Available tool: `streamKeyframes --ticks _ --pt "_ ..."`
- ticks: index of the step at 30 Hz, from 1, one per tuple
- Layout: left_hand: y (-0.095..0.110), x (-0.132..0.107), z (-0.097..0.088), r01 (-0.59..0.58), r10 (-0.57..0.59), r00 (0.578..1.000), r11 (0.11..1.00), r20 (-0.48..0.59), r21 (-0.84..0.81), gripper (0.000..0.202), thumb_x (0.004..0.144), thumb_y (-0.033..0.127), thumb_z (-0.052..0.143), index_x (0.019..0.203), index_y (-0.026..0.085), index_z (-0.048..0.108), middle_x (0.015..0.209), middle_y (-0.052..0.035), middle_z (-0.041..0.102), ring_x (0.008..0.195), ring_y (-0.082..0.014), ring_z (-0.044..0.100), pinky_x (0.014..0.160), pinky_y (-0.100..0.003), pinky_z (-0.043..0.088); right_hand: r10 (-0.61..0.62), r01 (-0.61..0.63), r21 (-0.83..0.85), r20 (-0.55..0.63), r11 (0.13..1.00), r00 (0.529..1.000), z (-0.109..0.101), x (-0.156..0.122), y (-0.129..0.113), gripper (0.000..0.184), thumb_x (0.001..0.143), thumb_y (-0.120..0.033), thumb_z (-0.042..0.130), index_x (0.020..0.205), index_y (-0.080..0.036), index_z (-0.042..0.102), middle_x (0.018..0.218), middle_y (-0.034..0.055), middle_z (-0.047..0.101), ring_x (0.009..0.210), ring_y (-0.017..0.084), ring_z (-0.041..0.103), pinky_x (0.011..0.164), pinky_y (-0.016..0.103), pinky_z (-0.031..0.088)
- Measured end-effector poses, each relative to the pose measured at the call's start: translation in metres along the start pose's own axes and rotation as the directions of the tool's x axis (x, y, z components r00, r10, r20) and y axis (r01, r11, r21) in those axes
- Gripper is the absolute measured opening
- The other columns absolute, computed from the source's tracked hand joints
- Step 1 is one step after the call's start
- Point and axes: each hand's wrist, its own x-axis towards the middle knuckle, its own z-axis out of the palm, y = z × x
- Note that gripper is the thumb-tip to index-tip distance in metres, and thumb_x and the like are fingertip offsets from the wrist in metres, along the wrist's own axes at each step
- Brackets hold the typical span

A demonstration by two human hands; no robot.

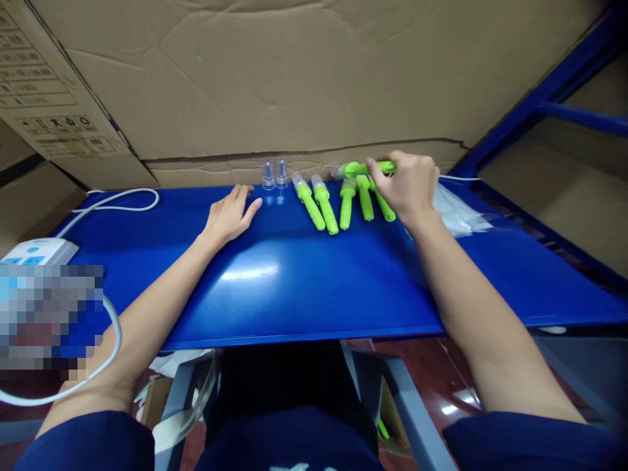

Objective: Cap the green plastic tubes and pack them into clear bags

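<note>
My right hand [408, 186] is closed round the handle of a lime-green stick with a clear cap [354, 170], holding it sideways, cap to the left. Below it on the blue table lie several similar sticks, among them an upright-looking green stick [346, 206] and another green stick [364, 199] beside it. Further left, a pair of green sticks lies slanted: one green stick [310, 204] and a second green stick [326, 208]. Two clear plastic caps [267, 176] stand at the table's back edge. My left hand [229, 214] rests palm down near them, fingers loosely apart, holding nothing.
The blue table [275, 294] backs onto a cardboard wall [294, 85]. A clear plastic bag [454, 209] lies right of my right hand. On the left are a white power strip [42, 252], its cable [122, 199] and a blurred-out object [49, 320]. A blue metal frame [520, 111] borders the right.
</note>
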Motion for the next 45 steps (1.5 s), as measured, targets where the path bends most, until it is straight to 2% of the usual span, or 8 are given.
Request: streamKeyframes --ticks 9,14,17,26,32,36,41,45 --pt "-0.002 0.001 0.002 -0.020 0.020 1.000 0.999 -0.007 -0.030 0.062 0.115 0.056 0.027 0.153 0.017 0.058 0.157 -0.0180 0.067 0.137 -0.0348 0.070 0.114 -0.047 0.057 -0.147 0.149 -0.027 0.078 0.988 0.986 0.025 -0.007 -0.006 0.072 0.107 -0.069 0.035 0.119 -0.016 0.083 0.105 0.0275 0.080 0.109 0.048 0.073 0.088 0.059 0.056" --pt "0.000 0.000 0.001 -0.011 0.011 1.000 1.000 0.005 -0.020 0.058 0.116 0.051 0.030 0.152 0.016 0.058 0.158 -0.0167 0.066 0.135 -0.0335 0.071 0.113 -0.045 0.057 -0.150 0.160 -0.023 0.237 0.987 0.960 0.026 -0.021 -0.023 0.065 0.105 -0.059 0.044 0.139 -0.010 0.071 0.114 0.0326 0.077 0.113 0.055 0.073 0.090 0.068 0.054" --pt "0.002 -0.001 -0.001 -0.011 0.011 1.000 1.000 0.021 -0.024 0.055 0.116 0.048 0.032 0.152 0.015 0.059 0.158 -0.0162 0.066 0.137 -0.0341 0.071 0.112 -0.045 0.057 -0.163 0.166 0.017 0.316 0.986 0.935 0.031 -0.028 -0.028 0.067 0.103 -0.060 0.049 0.144 -0.011 0.066 0.114 0.0321 0.076 0.114 0.056 0.073 0.092 0.071 0.054" --pt "0.002 -0.002 0.002 -0.009 0.009 0.999 1.000 0.048 -0.014 0.051 0.117 0.048 0.034 0.144 0.017 0.065 0.151 -0.0139 0.069 0.137 -0.0349 0.070 0.108 -0.043 0.058 -0.251 0.249 0.040 0.265 0.968 0.931 0.052 -0.028 -0.023 0.075 0.101 -0.080 0.041 0.120 -0.016 0.074 0.098 0.0272 0.078 0.099 0.054 0.076 0.081 0.069 0.059" --pt "0.002 -0.002 0.006 -0.012 0.012 0.998 1.000 0.054 0.004 0.051 0.118 0.050 0.032 0.140 0.019 0.067 0.149 -0.0120 0.070 0.133 -0.0340 0.071 0.102 -0.041 0.058 -0.179 0.197 -0.010 0.370 0.980 0.911 0.043 -0.027 -0.029 0.075 0.105 -0.073 0.037 0.126 -0.012 0.074 0.114 0.0305 0.078 0.112 0.055 0.074 0.090 0.068 0.058" --pt "0.003 -0.002 0.007 -0.015 0.014 0.998 1.000 0.061 0.012 0.051 0.117 0.050 0.032 0.138 0.020 0.068 0.148 -0.0128 0.070 0.133 -0.0341 0.071 0.102 -0.041 0.058 -0.158 0.157 0.030 0.301 0.987 0.940 0.041 -0.022 -0.021 0.082 0.104 -0.080 0.035 0.133 -0.012 0.071 0.129 0.0311 0.074 0.119 0.055 0.072 0.098 0.071 0.056" --pt "0.003 -0.001 0.008 -0.024 0.024 0.998 1.000 0.051 0.014 0.051 0.117 0.049 0.033 0.135 0.019 0.070 0.146 -0.0133 0.071 0.133 -0.0346 0.071 0.103 -0.041 0.059 -0.141 0.138 0.034 0.371 0.990 0.918 0.049 -0.022 -0.014 0.085 0.104 -0.077 0.043 0.147 -0.006 0.061 0.142 0.0358 0.065 0.125 0.055 0.068 0.101 0.068 0.055" --pt "0.003 0.000 0.008 -0.029 0.028 0.998 0.999 0.047 0.023 0.051 0.117 0.049 0.033 0.133 0.019 0.072 0.146 -0.0138 0.071 0.132 -0.0345 0.072 0.103 -0.043 0.060 -0.202 0.179 0.095 0.388 0.979 0.899 0.060 -0.022 -0.012 0.076 0.107 -0.067 0.045 0.150 -0.006 0.058 0.141 0.0331 0.064 0.131 0.052 0.067 0.108 0.063 0.054"
